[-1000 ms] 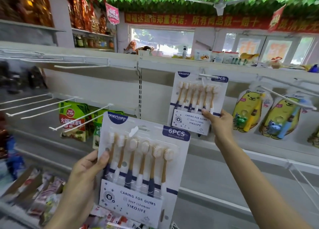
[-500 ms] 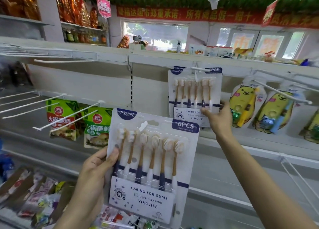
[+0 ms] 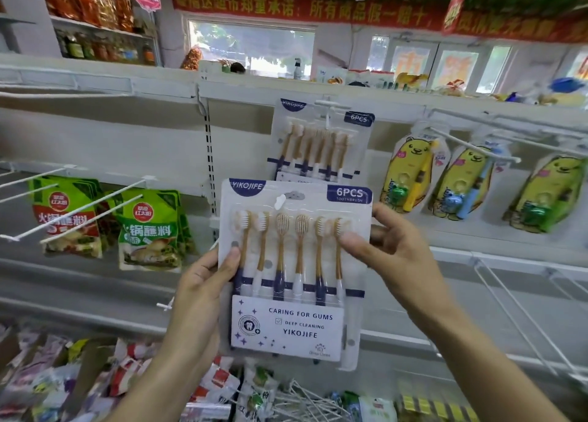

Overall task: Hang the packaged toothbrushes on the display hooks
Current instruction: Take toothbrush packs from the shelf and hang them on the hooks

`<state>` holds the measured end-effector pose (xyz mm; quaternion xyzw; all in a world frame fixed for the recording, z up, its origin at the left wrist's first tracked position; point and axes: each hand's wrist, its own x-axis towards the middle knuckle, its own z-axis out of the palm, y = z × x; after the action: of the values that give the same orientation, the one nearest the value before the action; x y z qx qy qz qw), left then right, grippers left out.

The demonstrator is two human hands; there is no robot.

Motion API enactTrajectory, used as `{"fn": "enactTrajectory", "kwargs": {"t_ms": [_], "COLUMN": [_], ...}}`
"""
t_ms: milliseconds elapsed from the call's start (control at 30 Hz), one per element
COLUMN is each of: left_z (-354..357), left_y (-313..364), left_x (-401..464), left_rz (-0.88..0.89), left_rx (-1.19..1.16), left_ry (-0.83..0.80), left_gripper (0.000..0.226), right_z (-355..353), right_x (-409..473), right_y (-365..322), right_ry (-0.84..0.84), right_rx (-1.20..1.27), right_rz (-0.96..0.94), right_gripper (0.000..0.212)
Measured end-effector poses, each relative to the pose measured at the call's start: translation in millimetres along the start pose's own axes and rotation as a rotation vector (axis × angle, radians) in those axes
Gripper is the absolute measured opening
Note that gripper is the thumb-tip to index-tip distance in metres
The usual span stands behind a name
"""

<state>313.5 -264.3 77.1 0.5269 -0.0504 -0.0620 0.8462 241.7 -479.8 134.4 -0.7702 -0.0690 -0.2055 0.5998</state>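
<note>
Held pack: a flat, glossy blister card [image 3: 294, 272] of six toothbrushes with tan handles and navy-and-white grips is held upright in front of the shelving, its hang hole at the top not yet on any hook.
Left hand: the card's left edge is gripped by the left hand [image 3: 203, 285], thumb laid on the clear plastic front.
Right hand: the card's right edge is pinched by the right hand [image 3: 391, 250], thumb on the front beside the bristle heads. A second ago this hand was stretched out to the hung pack; it has since been brought back.
Hung pack: an identical card [image 3: 321, 141] is seen hanging on a thin white wire hook [image 3: 327, 105], directly behind and above the held one.
Neighbours: yellow bear-shaped packs [image 3: 410, 173] are hung to the right; green sauce pouches [image 3: 149, 231] to the left.
</note>
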Motion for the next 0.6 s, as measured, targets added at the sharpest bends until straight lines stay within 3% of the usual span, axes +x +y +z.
{"fn": "enactTrajectory", "kwargs": {"t_ms": [233,400,500,600], "left_z": [8.0,-6.3,-18.9,-27.2], "left_y": [-5.2,-12.1,-17.0,-16.4], "left_x": [-7.9,-13.7,-10.1,-4.6], "left_rz": [0.042,0.085,0.033,0.025], "left_rx": [0.207,0.434,0.460,0.485], "left_ry": [-0.127,-0.230,-0.247,-0.239], "left_gripper": [0.028,0.048,0.049,0.067], "right_z": [-2.7,-4.4,-5.5,-5.2], "right_x": [-12.5,-15.2,-12.2,-5.2], "right_y": [-10.4,-14.9,-19.5,-21.9], "right_ry": [0.114,0.172,0.186,0.187], "right_rx": [0.109,0.112,0.149,0.154], "right_rz": [-0.014,-0.050,-0.086,-0.106], "right_gripper": [0.041,0.044,0.044,0.043]}}
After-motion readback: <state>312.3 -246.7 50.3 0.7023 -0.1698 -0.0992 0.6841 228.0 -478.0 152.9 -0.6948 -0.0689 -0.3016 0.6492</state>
